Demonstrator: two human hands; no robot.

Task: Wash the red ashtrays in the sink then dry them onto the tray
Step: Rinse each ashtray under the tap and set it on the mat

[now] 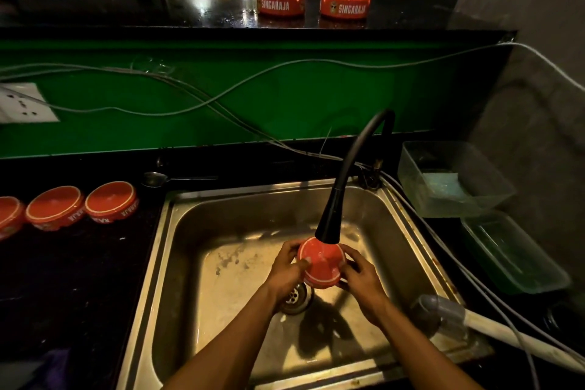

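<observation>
**Ashtray under tap, both hands engaged**

Red ashtray point(320, 264) held over sink point(177, 263) centre, directly beneath black faucet head point(329, 225). Gripped by left hand point(285, 272) and right hand point(359, 279) on opposite sides, fingers curled round rim. Three upturned ashtrays point(63, 209) near bench's left edge; two upright ashtrays point(311, 3) on upper ledge.

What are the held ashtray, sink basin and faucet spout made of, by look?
Held ashtray: likely glazed ceramic or melamine; glossy red, white rim line, too little to tell which.
Sink basin: stainless steel; brushed grey sheen, stained floor.
Faucet spout: looks like matte black rubber or silicone hose; smooth bend, no shine.
</observation>
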